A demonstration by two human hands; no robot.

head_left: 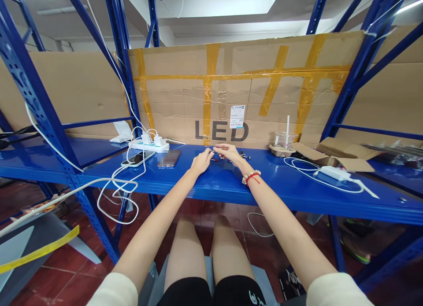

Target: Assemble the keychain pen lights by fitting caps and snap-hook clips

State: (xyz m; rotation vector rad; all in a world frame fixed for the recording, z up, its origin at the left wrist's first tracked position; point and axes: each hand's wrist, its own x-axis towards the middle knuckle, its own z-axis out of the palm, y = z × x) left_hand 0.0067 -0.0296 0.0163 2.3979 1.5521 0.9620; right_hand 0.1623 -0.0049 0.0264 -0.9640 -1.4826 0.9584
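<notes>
My left hand [201, 161] and my right hand [228, 153] meet above the far half of the blue metal shelf top [221, 182]. The fingers of my left hand are pinched together around something small that I cannot make out. Thumb and fingers of my right hand close in on the same spot, and what they grip is too small to name. Under and beside my right hand lie several small pieces, some dark and shiny [245, 156], one red [214, 160]. A beaded bracelet [251, 177] circles my right wrist.
Left of my hands are two phones [169, 158], a white power strip [148, 145] and looped white cables [115, 182]. To the right stand a clear cup with a straw [286, 140], a white adapter [335, 173] and opened cardboard [346, 149]. Taped cardboard [185, 99] walls the back.
</notes>
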